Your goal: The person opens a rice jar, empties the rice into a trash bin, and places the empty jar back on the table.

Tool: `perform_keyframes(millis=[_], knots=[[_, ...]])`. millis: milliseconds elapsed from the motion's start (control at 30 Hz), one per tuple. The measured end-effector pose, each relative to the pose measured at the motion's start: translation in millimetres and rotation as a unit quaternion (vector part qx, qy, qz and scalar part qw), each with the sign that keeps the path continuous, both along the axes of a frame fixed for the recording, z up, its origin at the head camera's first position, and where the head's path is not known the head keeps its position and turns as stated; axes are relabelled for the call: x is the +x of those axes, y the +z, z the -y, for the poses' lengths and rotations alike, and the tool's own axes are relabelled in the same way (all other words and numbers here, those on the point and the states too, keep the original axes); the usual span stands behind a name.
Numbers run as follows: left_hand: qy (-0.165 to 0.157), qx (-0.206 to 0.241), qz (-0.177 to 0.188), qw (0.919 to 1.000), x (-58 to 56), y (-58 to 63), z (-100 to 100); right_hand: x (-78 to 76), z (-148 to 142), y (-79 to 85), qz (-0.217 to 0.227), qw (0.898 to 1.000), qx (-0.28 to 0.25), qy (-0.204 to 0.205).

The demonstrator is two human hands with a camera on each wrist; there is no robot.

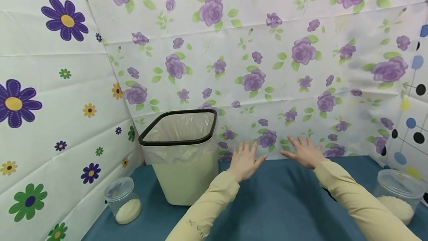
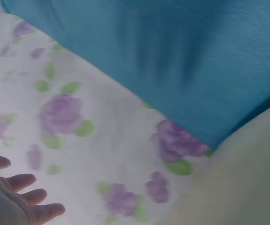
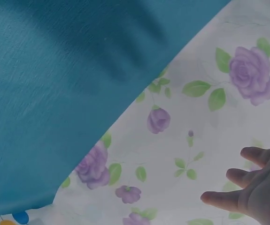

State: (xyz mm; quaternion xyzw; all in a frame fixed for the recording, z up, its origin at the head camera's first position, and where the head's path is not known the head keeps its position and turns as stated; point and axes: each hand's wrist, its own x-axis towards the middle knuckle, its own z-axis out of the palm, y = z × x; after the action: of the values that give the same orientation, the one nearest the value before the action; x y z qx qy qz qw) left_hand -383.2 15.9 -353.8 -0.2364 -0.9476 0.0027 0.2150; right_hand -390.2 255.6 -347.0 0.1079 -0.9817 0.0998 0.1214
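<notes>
Left hand [image 1: 244, 162], right hand [image 1: 305, 153]: spread, empty
Black-rimmed cream plastic bin [image 1: 185, 177]: one, seven o'clock
Clear plastic jars [image 1: 123, 201] [image 1: 399, 196]: two, eight, four o'clock; head view only

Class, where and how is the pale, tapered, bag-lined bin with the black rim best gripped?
Probably the right edge of its black rim, from above: the bin stands upright, narrowing downward, and the left hand is nearest that side.

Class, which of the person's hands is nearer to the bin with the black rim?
The left. The left hand is just to the right of the bin; the right hand is farther off on that same side.
</notes>
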Motion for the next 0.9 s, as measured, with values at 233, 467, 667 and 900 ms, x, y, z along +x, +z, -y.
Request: perform_keyframes(millis=[233,467,667,900], knots=[[-0.049,0.004,-0.061,0.9970,20.6,17.9,-1,4.4,-5,1.8,-0.002,1.000,-0.014,0.009],[-0.093,0.010,-0.113,0.9892,35.1,36.9,5,8.7,-2,4.2,-0.027,0.999,-0.025,0.035],[-0.130,0.052,-0.111,0.9840,48.5,56.0,16,10.9,9,9.1,-0.059,0.994,-0.046,0.083],[-0.166,0.101,-0.140,0.9709,60.4,74.8,34,12.4,21,10.2,-0.061,0.990,-0.064,0.107]])
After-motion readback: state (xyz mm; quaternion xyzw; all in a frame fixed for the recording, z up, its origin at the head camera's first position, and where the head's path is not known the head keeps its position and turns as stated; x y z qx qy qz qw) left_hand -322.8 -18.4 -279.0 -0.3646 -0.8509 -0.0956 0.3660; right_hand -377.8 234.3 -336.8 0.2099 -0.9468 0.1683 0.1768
